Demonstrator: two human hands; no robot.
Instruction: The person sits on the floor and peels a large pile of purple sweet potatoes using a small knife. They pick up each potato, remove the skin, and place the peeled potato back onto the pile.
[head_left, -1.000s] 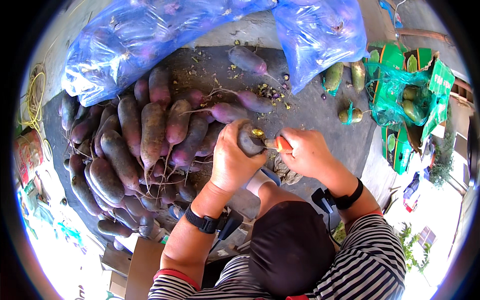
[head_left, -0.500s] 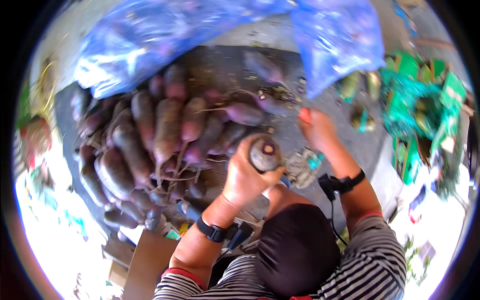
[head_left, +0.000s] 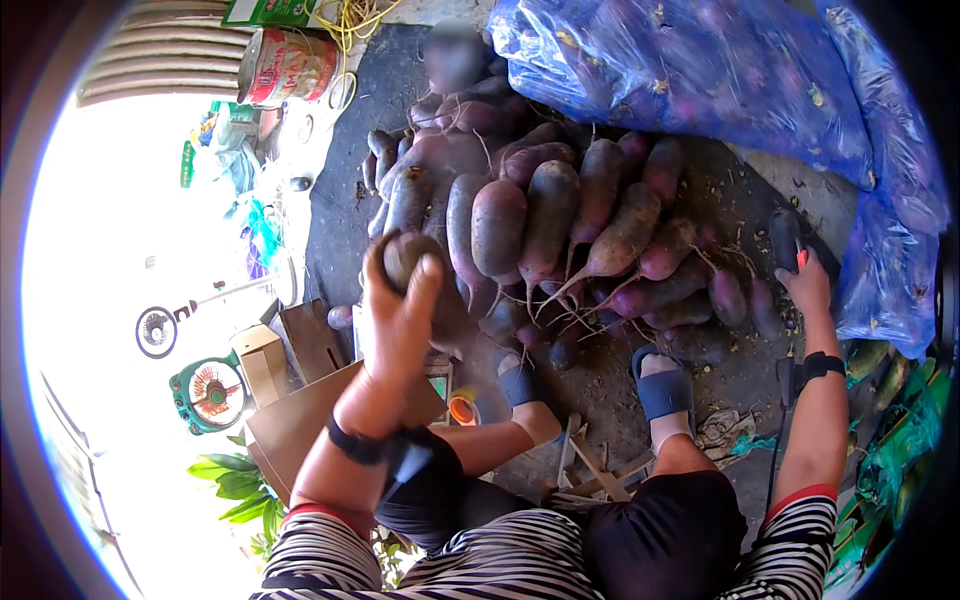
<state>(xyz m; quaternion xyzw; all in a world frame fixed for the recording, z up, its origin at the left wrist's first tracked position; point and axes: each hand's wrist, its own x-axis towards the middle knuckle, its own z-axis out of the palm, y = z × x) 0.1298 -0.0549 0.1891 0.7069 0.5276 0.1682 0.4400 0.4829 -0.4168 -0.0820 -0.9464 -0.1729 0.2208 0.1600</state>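
My left hand (head_left: 392,325) is raised at the left of the pile, its fingers wrapped round a dark purple radish (head_left: 408,255) seen end-on. Far to the right, my right hand (head_left: 808,290) is closed on a small tool with an orange-red handle (head_left: 802,260); its working end is too small to make out. A dark radish (head_left: 784,235) lies just beyond that hand. Between my hands spreads a heap of long purple radishes (head_left: 551,215), many with thin tail roots, on a dark ground sheet (head_left: 340,190).
Blue plastic bags (head_left: 690,75) cover the far right side. My feet, in grey-blue slippers (head_left: 664,390), stand at the heap's near edge beside a wooden frame (head_left: 600,475). Cardboard (head_left: 300,430), a green fan (head_left: 213,393) and a large can (head_left: 290,68) stand at the left.
The view has swung left. My left hand has carried the radish left to the heap's side. My right hand stays closed on the orange-red tool, now farther from the left hand.
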